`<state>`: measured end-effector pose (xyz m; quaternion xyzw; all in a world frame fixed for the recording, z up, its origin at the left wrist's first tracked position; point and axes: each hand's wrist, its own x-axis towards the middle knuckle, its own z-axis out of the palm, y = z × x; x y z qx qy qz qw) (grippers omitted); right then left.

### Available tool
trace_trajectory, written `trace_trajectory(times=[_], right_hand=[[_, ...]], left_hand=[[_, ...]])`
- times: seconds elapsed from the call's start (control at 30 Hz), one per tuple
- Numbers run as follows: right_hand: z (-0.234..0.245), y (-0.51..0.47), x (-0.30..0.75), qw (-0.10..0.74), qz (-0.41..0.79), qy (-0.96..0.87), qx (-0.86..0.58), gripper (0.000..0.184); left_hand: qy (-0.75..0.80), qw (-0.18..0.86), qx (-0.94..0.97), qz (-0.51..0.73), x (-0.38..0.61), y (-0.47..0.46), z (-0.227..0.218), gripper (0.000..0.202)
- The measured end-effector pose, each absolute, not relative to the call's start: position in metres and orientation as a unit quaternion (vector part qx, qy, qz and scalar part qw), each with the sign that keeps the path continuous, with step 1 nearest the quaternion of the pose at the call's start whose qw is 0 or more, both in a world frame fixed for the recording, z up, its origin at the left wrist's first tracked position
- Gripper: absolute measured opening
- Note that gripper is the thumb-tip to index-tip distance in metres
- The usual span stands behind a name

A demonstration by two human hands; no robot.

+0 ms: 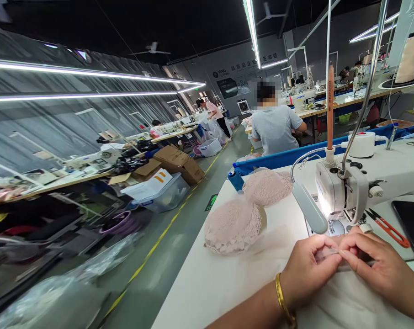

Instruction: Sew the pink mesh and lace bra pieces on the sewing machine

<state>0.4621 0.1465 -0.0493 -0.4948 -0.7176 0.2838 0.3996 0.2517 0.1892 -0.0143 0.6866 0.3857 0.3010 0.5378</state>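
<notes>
My left hand (311, 262), with a gold bangle (283, 297) at the wrist, pinches thin pale fabric (344, 297). Beside it my right hand (374, 260) pinches the same fabric, thumbs almost meeting. Both hands are just in front of the lit needle area of a white sewing machine (344, 183). The fabric drapes down below my hands and spreads left over the white table. To the left lie two pale pink lace bra cups (232, 226), one behind the other. Small details of the pinched edge are hidden by my fingers.
Orange-handled thread snips (390, 228) and a black phone (412, 226) lie right of the machine. A blue thread spool (236, 181) stands near the table's far left corner. A person in a grey shirt (275, 128) sits ahead; cardboard boxes (179, 162) and plastic bins line the aisle.
</notes>
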Motion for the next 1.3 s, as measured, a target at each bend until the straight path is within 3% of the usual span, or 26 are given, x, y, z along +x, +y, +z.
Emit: trace_trajectory(times=[0.17,0.33,0.77,0.93,1.1,1.3], right_hand=[[-0.049,0.147,0.462,0.387,0.337,-0.698,-0.499,0.032],[-0.051,0.150,0.464,0.386,0.379,-0.684,-0.489,0.034],[-0.048,0.148,0.463,0.367,0.333,-0.702,-0.510,0.031],[-0.052,0.150,0.459,0.359,0.292,-0.716,-0.524,0.032],[-0.059,0.160,0.453,0.315,0.171,-0.742,-0.567,0.033],[-0.062,0.168,0.455,0.297,0.144,-0.721,-0.609,0.024]], left_hand=[[0.390,0.527,0.686,0.316,0.253,0.189,-0.012,0.020],[0.336,0.611,0.637,0.327,0.256,0.189,-0.009,0.039],[0.426,0.547,0.661,0.288,0.254,0.188,-0.009,0.023],[0.424,0.449,0.737,0.275,0.256,0.191,-0.011,0.017],[0.481,0.273,0.812,0.184,0.263,0.192,-0.017,0.020],[0.393,0.049,0.882,0.255,0.261,0.189,-0.025,0.013]])
